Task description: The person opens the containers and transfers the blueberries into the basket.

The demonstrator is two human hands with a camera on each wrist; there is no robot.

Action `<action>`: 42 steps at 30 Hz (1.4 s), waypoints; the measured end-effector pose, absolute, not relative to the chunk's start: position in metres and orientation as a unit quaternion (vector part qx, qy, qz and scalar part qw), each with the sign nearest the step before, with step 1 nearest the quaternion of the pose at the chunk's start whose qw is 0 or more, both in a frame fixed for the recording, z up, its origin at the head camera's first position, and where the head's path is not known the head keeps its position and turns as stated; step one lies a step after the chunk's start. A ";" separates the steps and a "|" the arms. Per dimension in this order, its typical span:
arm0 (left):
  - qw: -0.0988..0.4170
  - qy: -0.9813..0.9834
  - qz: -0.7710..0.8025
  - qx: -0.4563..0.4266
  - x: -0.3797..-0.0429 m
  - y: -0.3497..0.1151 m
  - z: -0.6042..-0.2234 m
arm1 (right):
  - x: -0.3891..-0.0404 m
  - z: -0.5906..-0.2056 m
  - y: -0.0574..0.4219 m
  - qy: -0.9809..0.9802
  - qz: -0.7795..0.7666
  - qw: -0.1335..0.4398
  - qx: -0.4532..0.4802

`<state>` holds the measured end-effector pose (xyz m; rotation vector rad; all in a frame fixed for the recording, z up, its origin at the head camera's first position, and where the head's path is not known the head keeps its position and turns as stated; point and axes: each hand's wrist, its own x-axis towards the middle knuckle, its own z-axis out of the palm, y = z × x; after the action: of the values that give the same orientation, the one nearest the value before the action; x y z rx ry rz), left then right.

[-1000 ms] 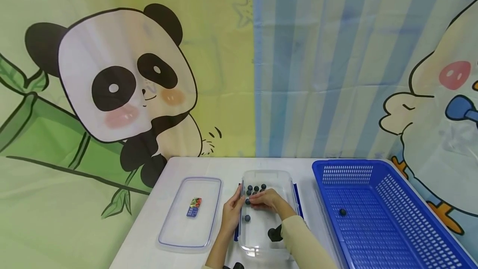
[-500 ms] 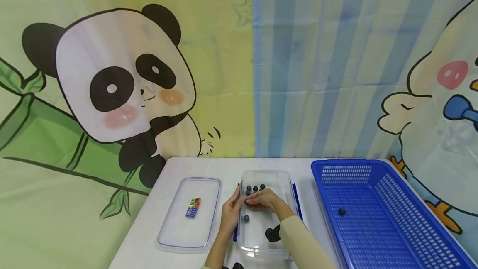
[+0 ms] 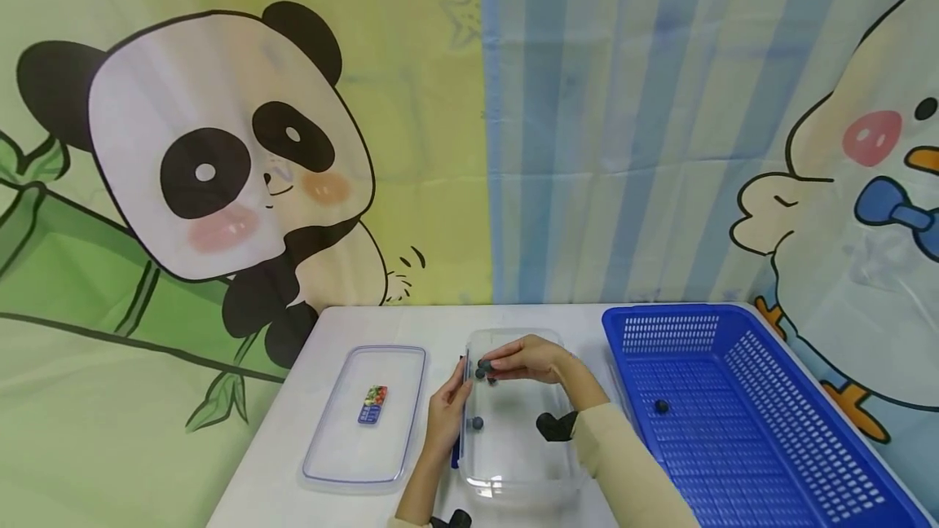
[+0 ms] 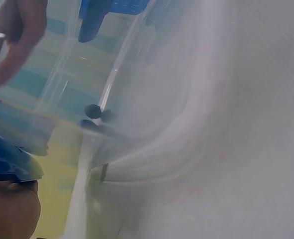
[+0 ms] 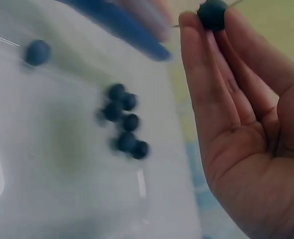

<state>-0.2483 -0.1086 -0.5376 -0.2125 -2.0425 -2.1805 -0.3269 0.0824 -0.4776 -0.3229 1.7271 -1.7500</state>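
A clear plastic box (image 3: 521, 463) stands at the middle of the table in the head view. My left hand (image 3: 443, 410) grips its left side, near a blue side clip (image 4: 10, 159). Over the box's back left part, my right hand (image 3: 531, 358) pinches a dark blueberry (image 5: 213, 15) between thumb and fingertips. Below it, several blueberries (image 5: 122, 122) lie bunched in the box, partly hidden by the right hand in the head view. One more blueberry (image 3: 477, 423) sits apart by the left wall.
Left of the box lies a clear lid (image 3: 352, 451) with a blue-edged rim and a colourful label (image 3: 372, 404). A blue slotted basket (image 3: 763, 422) stands on the right, holding one dark berry (image 3: 662, 407). A cartoon-printed curtain (image 3: 411, 145) hangs behind the table.
My right hand has risen from the box's left wall toward its back, lifting a blueberry. My left hand keeps its grip on the box. The head view has shifted slightly.
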 end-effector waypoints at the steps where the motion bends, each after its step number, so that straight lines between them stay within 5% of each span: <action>1: 0.072 -0.682 -0.725 -0.067 -0.249 -0.108 -0.538 | -0.328 -0.472 0.092 0.658 -0.667 0.324 -0.134; 10: 0.076 -0.687 -0.721 -0.050 -0.248 -0.108 -0.539 | -0.324 -0.451 0.225 0.666 -0.673 0.283 -0.150; 19: 0.090 -0.689 -0.718 -0.042 -0.246 -0.113 -0.539 | -0.307 -0.488 0.340 0.672 -0.673 0.278 -0.134; 32: 0.085 -0.684 -0.723 -0.046 -0.246 -0.112 -0.541 | -0.288 -0.530 0.391 0.541 -0.744 0.377 -0.110; 42: 0.094 -0.690 -0.715 -0.058 -0.249 -0.107 -0.539 | -0.282 -0.538 0.407 0.485 -0.786 0.380 -0.046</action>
<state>-0.2493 -0.1072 -0.5390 -0.1721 -2.0482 -2.1205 -0.2818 0.4072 -0.5380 -0.1178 1.2383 -2.0081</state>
